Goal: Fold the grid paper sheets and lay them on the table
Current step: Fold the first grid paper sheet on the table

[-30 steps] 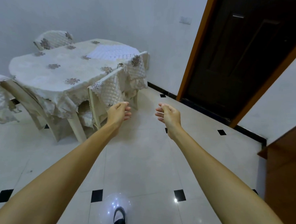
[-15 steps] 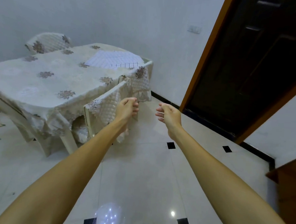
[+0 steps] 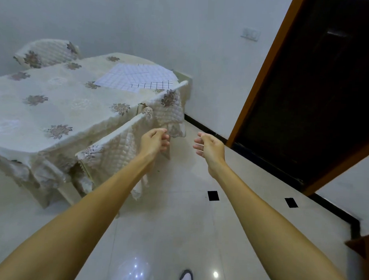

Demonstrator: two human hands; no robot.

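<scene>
Both arms outstretched; left hand (image 3: 154, 141) and right hand (image 3: 211, 146) loosely curled, empty.

Two bare arms reached forward over a glossy pale tiled floor (image 3: 176, 203). The left hand (image 3: 154, 141) and right hand (image 3: 210, 146) hung in the air side by side, apart, fingers loosely curled, each holding nothing. Ahead and to the left stood a table (image 3: 42, 111) under a cream cloth with brown flower patches. Grid paper (image 3: 137, 77) lay flat on its far end, near the wall. A chair (image 3: 123, 145) with a quilted cover sat against the table's near side, just behind the left hand. Another chair (image 3: 47, 51) stood at the far side. A dark door (image 3: 320, 93) in an orange-brown frame filled the right. A shoe (image 3: 186, 279) showed at the bottom edge
</scene>
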